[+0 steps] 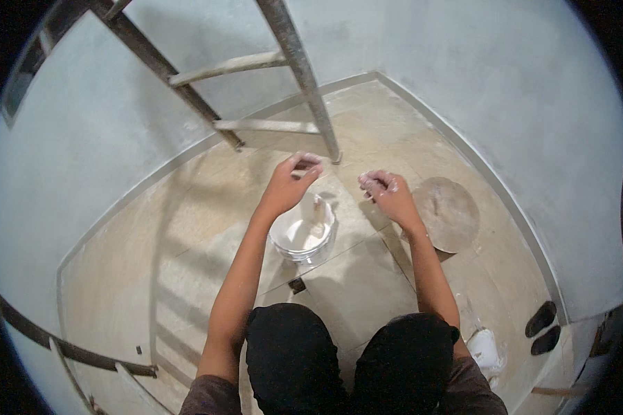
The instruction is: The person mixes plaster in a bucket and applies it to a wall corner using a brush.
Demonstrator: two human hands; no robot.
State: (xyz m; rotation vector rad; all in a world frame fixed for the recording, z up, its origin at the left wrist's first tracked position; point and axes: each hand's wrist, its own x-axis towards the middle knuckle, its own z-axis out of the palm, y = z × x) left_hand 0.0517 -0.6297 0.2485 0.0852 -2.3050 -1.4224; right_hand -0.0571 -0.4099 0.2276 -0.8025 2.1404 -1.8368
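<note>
My left hand point(291, 183) is raised just above and beyond the rim of a white bucket point(301, 250). Its fingers are loosely bent, with a gap between thumb and fingers, and nothing shows in it. White residue coats the fingertips. Across from it, my right hand point(389, 194) hovers with curled fingers, smeared with the same white stuff; no object is visible in it. The two hands are apart. Inside the bucket lies whitish material, and something brownish and narrow point(318, 211) stands against its inner wall. The bucket is between my left forearm and my knees.
A worn ladder point(301, 62) leans beyond my hands, its feet on the tiled floor. Right of my right hand is a round, pale brown disc point(453, 214). Black slippers point(543, 328) lie by the right wall, a white item point(484, 351) nearer me. A small dark square point(296, 285) lies before the bucket.
</note>
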